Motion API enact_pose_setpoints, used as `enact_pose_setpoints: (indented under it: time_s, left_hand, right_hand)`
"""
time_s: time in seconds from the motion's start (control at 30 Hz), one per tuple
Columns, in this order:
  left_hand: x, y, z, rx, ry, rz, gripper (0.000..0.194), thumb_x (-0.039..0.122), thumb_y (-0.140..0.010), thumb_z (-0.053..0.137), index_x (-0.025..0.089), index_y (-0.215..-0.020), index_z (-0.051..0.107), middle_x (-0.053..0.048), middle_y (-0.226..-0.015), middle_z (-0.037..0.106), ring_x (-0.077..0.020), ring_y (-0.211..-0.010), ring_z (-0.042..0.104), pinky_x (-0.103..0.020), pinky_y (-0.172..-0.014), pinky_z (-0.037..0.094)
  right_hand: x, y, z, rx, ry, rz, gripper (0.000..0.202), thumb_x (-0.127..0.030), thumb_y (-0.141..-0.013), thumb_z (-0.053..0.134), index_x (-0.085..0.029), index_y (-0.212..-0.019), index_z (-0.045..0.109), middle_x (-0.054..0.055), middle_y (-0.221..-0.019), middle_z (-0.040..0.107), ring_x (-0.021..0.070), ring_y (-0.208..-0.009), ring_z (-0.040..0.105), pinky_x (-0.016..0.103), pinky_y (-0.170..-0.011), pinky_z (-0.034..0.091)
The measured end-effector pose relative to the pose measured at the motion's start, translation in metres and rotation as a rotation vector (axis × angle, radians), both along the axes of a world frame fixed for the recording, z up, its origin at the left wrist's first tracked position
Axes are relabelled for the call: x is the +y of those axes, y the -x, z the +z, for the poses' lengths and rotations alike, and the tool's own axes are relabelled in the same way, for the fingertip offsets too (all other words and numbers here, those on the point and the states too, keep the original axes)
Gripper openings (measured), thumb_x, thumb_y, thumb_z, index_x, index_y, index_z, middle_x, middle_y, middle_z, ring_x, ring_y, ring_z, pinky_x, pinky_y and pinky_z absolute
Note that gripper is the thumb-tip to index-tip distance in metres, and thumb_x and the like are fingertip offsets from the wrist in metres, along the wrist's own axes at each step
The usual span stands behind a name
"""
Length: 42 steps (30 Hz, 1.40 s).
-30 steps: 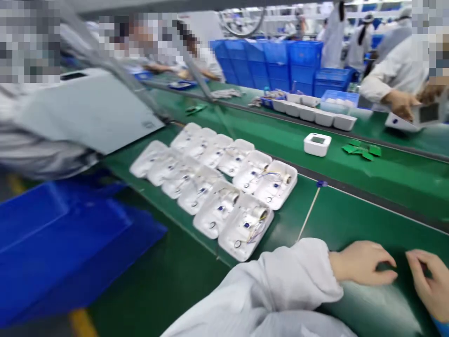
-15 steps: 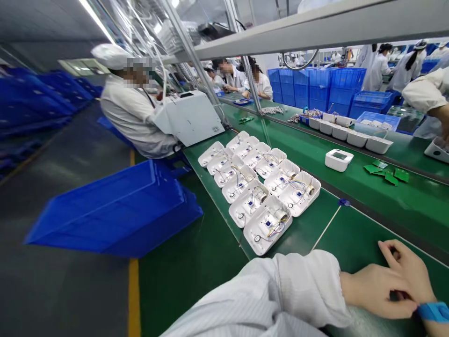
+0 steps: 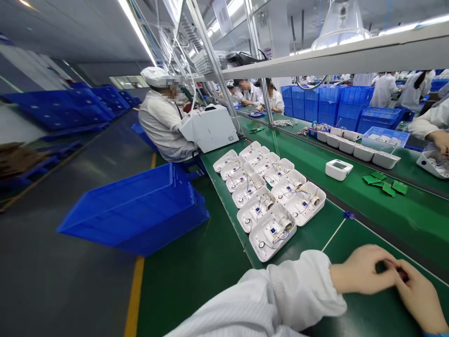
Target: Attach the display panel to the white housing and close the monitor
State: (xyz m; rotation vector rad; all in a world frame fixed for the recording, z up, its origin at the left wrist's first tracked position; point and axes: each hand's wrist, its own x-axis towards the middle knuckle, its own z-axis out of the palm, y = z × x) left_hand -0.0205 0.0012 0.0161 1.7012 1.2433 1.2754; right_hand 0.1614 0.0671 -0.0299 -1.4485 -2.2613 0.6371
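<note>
My left hand (image 3: 361, 270) and my right hand (image 3: 421, 296) rest on the green bench mat (image 3: 210, 262) at the lower right, fingertips touching each other. Whether something small sits between the fingers is hidden. A white sleeve covers my left forearm. To the left of my hands lie two rows of open white plastic housings (image 3: 273, 231) with wires and small parts inside. A thin white stick with a blue tip (image 3: 335, 228) lies between the housings and my hands.
A white device with a screen (image 3: 338, 169) and green circuit boards (image 3: 386, 183) lie on the conveyor belt. White trays (image 3: 361, 152) line its far side. A seated co-worker (image 3: 164, 121) faces a white machine (image 3: 213, 127). A tilted blue crate (image 3: 140, 210) stands on the floor.
The view has swung up and left, showing the aisle and the co-worker. My hands, apart a second ago, have come together with fingertips meeting on the mat.
</note>
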Motion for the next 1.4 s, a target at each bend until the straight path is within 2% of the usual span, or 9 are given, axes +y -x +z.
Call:
enact_pose_setpoints:
  time_s: [0.1,0.17,0.3,0.43,0.6,0.77,0.97,1.27,1.4]
  left_hand:
    - [0.0,0.039,-0.001,-0.051,0.114,0.315,0.027,0.026,-0.082,0.066,0.019,-0.108,0.069,-0.009,-0.113,0.069,-0.026,-0.109,0.063,-0.04,-0.102,0.049]
    - [0.001,0.063,0.0,-0.098,0.171,0.482,0.034,0.023,-0.081,0.065,0.02,-0.115,0.066,-0.009,-0.121,0.065,-0.0268,-0.114,0.06,-0.043,-0.105,0.046]
    - [0.002,0.096,-0.005,-0.227,0.271,0.68,0.047,0.022,-0.081,0.064,0.017,-0.127,0.058,-0.013,-0.136,0.057,-0.03,-0.126,0.053,-0.048,-0.112,0.04]
    - [0.005,0.104,-0.012,-0.294,0.303,0.692,0.061,0.026,-0.082,0.065,0.016,-0.14,0.049,-0.015,-0.149,0.047,-0.0307,-0.14,0.042,-0.047,-0.118,0.032]
    - [0.018,0.108,-0.012,-0.408,0.344,0.76,0.068,0.028,-0.08,0.066,0.016,-0.144,0.046,-0.016,-0.151,0.045,-0.0309,-0.141,0.041,-0.045,-0.118,0.033]
    - [0.028,0.121,-0.016,-0.354,0.301,0.896,0.067,0.028,-0.082,0.062,0.015,-0.146,0.043,-0.014,-0.156,0.038,-0.0283,-0.146,0.034,-0.041,-0.123,0.025]
    - [0.035,0.133,-0.025,-0.292,0.299,1.014,0.075,0.031,-0.085,0.058,0.015,-0.152,0.029,-0.013,-0.163,0.022,-0.0241,-0.152,0.019,-0.036,-0.126,0.014]
    - [0.053,0.147,-0.027,-0.27,0.295,1.058,0.082,0.037,-0.089,0.053,0.013,-0.156,0.012,-0.014,-0.165,0.007,-0.0237,-0.154,0.008,-0.032,-0.126,0.009]
    - [0.054,0.143,-0.022,-0.231,0.302,1.036,0.079,0.034,-0.089,0.052,0.009,-0.154,0.015,-0.02,-0.164,0.003,-0.0284,-0.154,0.006,-0.04,-0.126,0.009]
  right_hand:
    - [0.001,0.001,0.001,-0.039,0.198,-0.016,0.053,-0.075,-0.08,0.045,-0.027,-0.085,0.066,0.001,-0.063,0.062,0.0187,-0.053,0.059,0.026,-0.045,0.043]
    - [0.001,0.001,0.0,-0.051,0.237,-0.03,0.056,-0.078,-0.08,0.045,-0.027,-0.089,0.066,0.002,-0.065,0.063,0.0193,-0.053,0.06,0.026,-0.043,0.042]
    - [0.002,0.0,-0.002,-0.062,0.23,-0.017,0.057,-0.078,-0.08,0.043,-0.026,-0.091,0.065,0.002,-0.067,0.063,0.0192,-0.052,0.059,0.027,-0.043,0.042]
    - [0.003,0.001,0.0,-0.05,0.207,-0.01,0.057,-0.078,-0.08,0.044,-0.026,-0.088,0.065,0.002,-0.066,0.063,0.0198,-0.053,0.059,0.027,-0.044,0.042]
    - [0.003,0.005,0.004,-0.027,0.209,-0.009,0.056,-0.078,-0.079,0.044,-0.026,-0.084,0.065,0.002,-0.068,0.064,0.0208,-0.058,0.061,0.028,-0.048,0.043]
    - [0.0,0.009,0.008,-0.016,0.185,-0.006,0.054,-0.076,-0.079,0.043,-0.026,-0.079,0.063,0.001,-0.061,0.059,0.0202,-0.056,0.058,0.029,-0.049,0.04]
    - [0.0,0.01,0.01,0.006,0.143,0.004,0.052,-0.074,-0.079,0.045,-0.025,-0.076,0.062,0.0,-0.058,0.056,0.0192,-0.053,0.056,0.028,-0.046,0.038]
    - [0.001,0.008,0.011,0.014,0.102,0.034,0.051,-0.069,-0.085,0.046,-0.023,-0.077,0.065,0.002,-0.061,0.06,0.0189,-0.054,0.058,0.027,-0.046,0.038]
    - [0.002,0.006,0.01,0.006,0.125,0.02,0.052,-0.071,-0.084,0.046,-0.024,-0.079,0.066,0.002,-0.063,0.061,0.0195,-0.056,0.059,0.027,-0.048,0.04]
